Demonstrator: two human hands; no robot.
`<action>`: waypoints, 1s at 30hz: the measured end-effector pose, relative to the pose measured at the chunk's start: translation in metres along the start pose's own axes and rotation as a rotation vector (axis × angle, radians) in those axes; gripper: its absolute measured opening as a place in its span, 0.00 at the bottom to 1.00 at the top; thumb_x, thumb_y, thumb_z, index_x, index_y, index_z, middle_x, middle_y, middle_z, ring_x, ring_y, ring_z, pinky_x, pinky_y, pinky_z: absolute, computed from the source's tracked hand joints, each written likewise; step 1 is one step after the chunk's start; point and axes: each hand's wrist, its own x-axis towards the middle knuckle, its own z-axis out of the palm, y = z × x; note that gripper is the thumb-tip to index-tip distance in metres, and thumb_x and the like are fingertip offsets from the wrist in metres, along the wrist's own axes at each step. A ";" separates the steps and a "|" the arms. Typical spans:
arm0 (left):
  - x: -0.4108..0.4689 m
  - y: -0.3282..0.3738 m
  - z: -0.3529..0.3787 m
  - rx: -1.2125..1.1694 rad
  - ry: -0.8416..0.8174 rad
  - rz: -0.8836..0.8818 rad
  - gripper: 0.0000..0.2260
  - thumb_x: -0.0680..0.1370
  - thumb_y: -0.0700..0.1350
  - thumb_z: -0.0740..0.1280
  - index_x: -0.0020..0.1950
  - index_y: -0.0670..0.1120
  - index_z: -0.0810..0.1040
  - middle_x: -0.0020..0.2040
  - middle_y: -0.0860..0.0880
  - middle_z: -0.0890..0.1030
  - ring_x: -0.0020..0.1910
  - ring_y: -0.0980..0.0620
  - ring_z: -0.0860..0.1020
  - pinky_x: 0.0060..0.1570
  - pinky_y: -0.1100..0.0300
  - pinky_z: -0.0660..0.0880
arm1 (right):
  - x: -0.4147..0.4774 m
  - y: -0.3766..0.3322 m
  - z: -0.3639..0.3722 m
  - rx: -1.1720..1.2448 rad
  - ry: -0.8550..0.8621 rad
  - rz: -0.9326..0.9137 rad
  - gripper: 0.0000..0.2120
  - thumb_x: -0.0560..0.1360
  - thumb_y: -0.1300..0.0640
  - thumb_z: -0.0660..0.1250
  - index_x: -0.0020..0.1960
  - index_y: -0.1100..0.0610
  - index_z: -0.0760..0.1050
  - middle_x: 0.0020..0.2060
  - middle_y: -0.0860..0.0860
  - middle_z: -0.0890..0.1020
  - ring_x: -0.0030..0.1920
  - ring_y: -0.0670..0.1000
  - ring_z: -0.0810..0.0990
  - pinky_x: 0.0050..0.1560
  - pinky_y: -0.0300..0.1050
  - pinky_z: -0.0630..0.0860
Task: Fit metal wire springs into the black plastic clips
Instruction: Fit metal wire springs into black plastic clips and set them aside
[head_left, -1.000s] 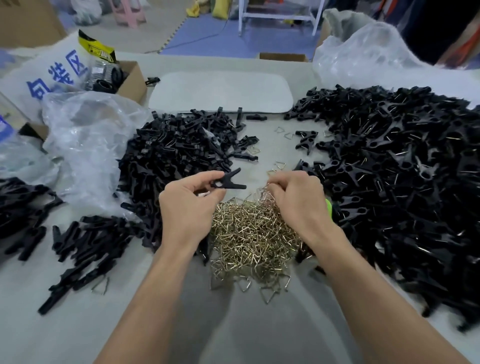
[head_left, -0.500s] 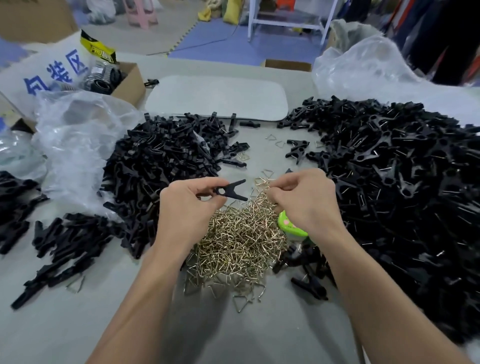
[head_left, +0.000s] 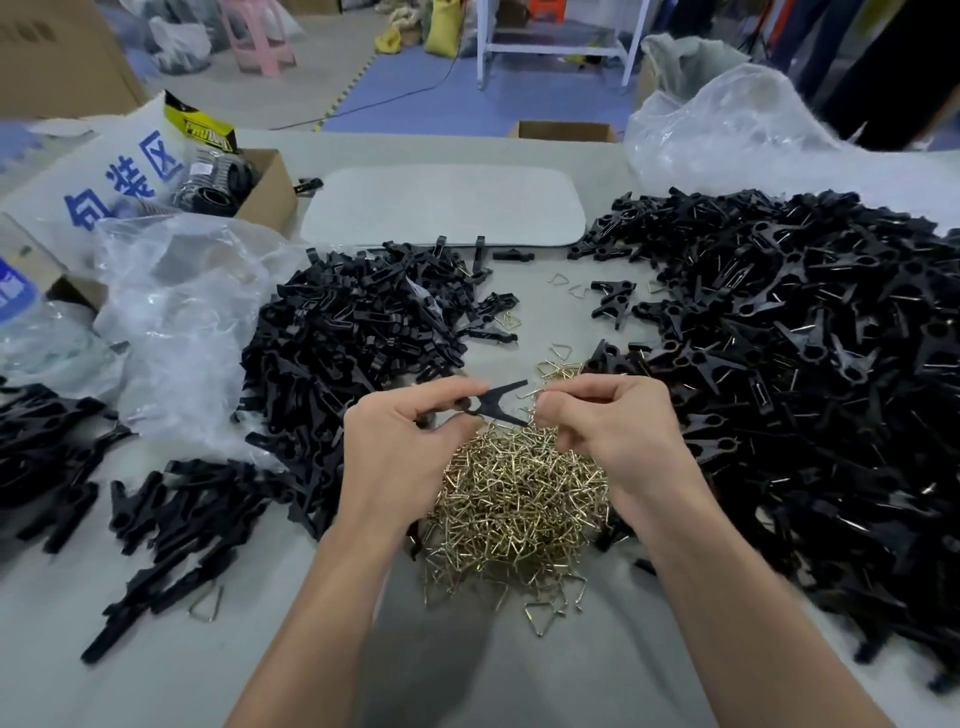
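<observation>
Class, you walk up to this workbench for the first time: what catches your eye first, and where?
A sprawling heap of black plastic clips fills the right side of the grey table. At centre glints a pile of brass-coloured wire springs, above which the left hand pinches a single black clip, the right hand close beside.

A single wide-angle camera, worn on the person's head, is looking forward and steeply down over a grey table (head_left: 156, 675), riding close above both bare forearms. The left hand (head_left: 400, 457) and right hand (head_left: 618, 441) are sitting mid-frame, while the workshop floor (head_left: 415, 93) beyond is curving along the top edge.
</observation>
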 end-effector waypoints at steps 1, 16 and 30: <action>0.000 -0.001 -0.003 -0.002 -0.001 0.005 0.19 0.70 0.38 0.81 0.48 0.63 0.88 0.38 0.51 0.86 0.28 0.52 0.71 0.28 0.62 0.68 | -0.001 0.000 0.002 0.009 0.008 0.005 0.07 0.68 0.65 0.79 0.39 0.54 0.88 0.35 0.59 0.86 0.28 0.50 0.76 0.36 0.42 0.75; -0.007 -0.017 -0.028 -0.090 -0.030 -0.007 0.21 0.69 0.36 0.82 0.48 0.64 0.88 0.40 0.55 0.87 0.38 0.59 0.82 0.43 0.64 0.77 | -0.010 -0.004 0.022 0.022 -0.217 -0.016 0.07 0.70 0.69 0.78 0.38 0.58 0.87 0.31 0.57 0.84 0.27 0.52 0.80 0.28 0.38 0.71; -0.008 -0.020 -0.015 -0.094 0.000 0.036 0.22 0.69 0.37 0.82 0.48 0.66 0.88 0.42 0.58 0.88 0.35 0.47 0.83 0.37 0.49 0.82 | -0.011 0.002 0.023 0.035 -0.070 -0.051 0.06 0.69 0.70 0.77 0.38 0.61 0.86 0.28 0.58 0.83 0.26 0.52 0.79 0.27 0.40 0.71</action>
